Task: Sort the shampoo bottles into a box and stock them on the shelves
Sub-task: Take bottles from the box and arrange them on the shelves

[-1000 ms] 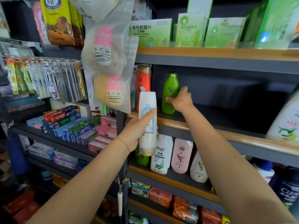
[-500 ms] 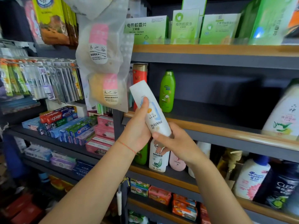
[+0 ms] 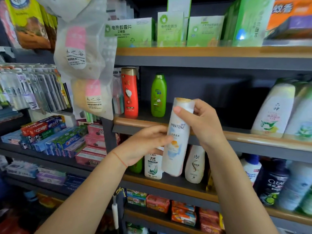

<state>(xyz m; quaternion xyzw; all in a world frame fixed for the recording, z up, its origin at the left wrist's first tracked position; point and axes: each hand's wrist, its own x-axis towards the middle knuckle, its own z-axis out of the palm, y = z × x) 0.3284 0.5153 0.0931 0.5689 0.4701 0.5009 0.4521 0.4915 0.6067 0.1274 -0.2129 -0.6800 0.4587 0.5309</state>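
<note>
In the head view, the white Pantene bottle (image 3: 177, 137) is held upright in front of the middle shelf (image 3: 253, 137), its cap end just above that shelf's wooden lip and its base hanging down before the bottles on the shelf below. The right hand (image 3: 202, 124) grips the upper part, thumb across the front near the cap and the other fingers curled round the back. The left hand (image 3: 145, 146) holds the lower body from the side, its fingers stretched along the label and pressed close together; whether its thumb wraps behind I cannot tell. On the middle shelf, to the left of the Pantene bottle, stand a red bottle (image 3: 129, 93) and a green bottle (image 3: 158, 95), with dark bare shelf behind and to the right of it. This looks like the stocking step, with the bottle being passed into the right hand. The next move likely calls for lifting it over the lip and setting it upright beside the green bottle without knocking it.
</note>
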